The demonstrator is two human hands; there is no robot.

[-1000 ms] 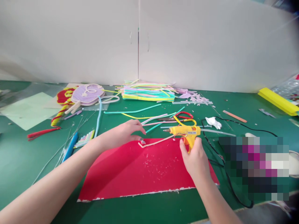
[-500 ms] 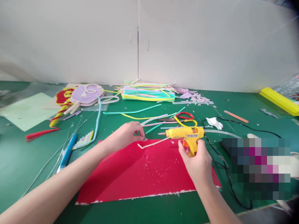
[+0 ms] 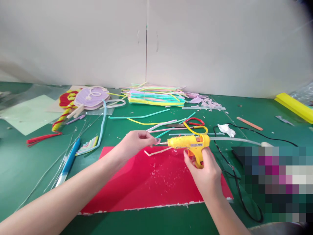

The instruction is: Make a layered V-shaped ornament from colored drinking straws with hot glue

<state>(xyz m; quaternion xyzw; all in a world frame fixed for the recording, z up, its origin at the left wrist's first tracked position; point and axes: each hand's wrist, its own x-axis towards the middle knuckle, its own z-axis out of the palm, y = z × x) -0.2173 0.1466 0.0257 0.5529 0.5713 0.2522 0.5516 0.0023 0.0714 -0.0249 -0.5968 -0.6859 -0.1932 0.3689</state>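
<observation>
Over the red board [image 3: 146, 186], my right hand [image 3: 207, 173] grips a yellow hot glue gun [image 3: 188, 142] with its nozzle pointing left. A long clear glue stick [image 3: 234, 139] sticks out of the gun's back. My left hand [image 3: 137, 142] pinches a small pink piece [image 3: 158, 141] between thumb and fingertips, right at the nozzle tip; whether they touch I cannot tell. A bent pale pipe cleaner [image 3: 158, 151] lies on the board below. Just behind the gun rest scissors [image 3: 195, 127] with red and yellow handles.
A bundle of pastel pipe cleaners [image 3: 156, 98] lies at the back, beside cut pink bits [image 3: 210, 103]. To the left are a purple round fan-like craft [image 3: 90, 98], a blue pen-like tool [image 3: 69, 160] and a red tassel [image 3: 44, 138]. A black cord [image 3: 236, 182] loops at right.
The glue gun has moved slightly left and my left hand slightly right, bringing the nozzle and the small pink piece together. The view has shifted a little.
</observation>
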